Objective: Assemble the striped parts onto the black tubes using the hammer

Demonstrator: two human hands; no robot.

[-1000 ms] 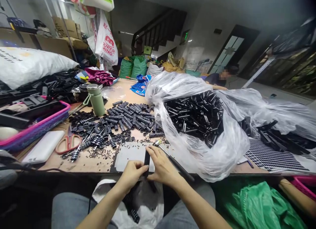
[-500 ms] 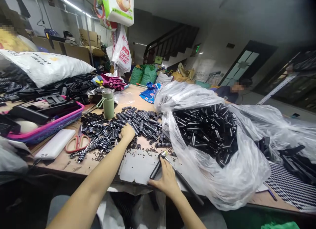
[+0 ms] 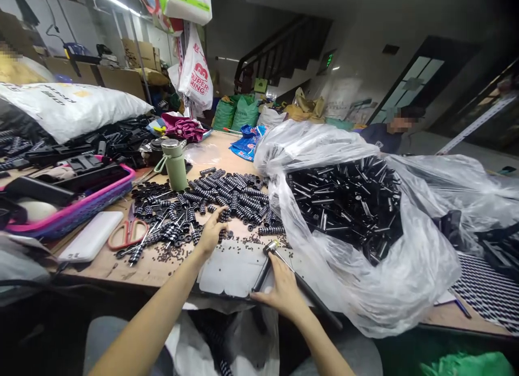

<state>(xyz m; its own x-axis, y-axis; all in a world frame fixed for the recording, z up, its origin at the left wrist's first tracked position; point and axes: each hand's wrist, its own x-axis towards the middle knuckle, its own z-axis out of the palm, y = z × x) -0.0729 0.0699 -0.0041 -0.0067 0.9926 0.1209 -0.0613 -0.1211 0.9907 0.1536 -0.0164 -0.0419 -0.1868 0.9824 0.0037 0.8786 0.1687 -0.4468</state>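
Note:
My left hand is at the near edge of a pile of black-and-white spiral-striped rollers, index finger and thumb apart. A short striped piece and a small black washer lie close under the thumb; nothing shows clearly in its grip. My right hand rests over the white board, thumb and fingers around a black cylinder. Against its fingertips lies the metal head of a hammer, whose long black handle slants down past the hand to the right.
A clear plastic bag of black metal-ended rods bulges on the right. To the left are red-handled scissors, a white power bank, a green bottle and a pink-rimmed basket. Tiny brown bits litter the table. A person is beyond the bag.
My left hand has drawn back from over the roller pile toward its near edge, and its fingers have spread. My right hand stays at the black cylinder and hammer. The view has shifted slightly.

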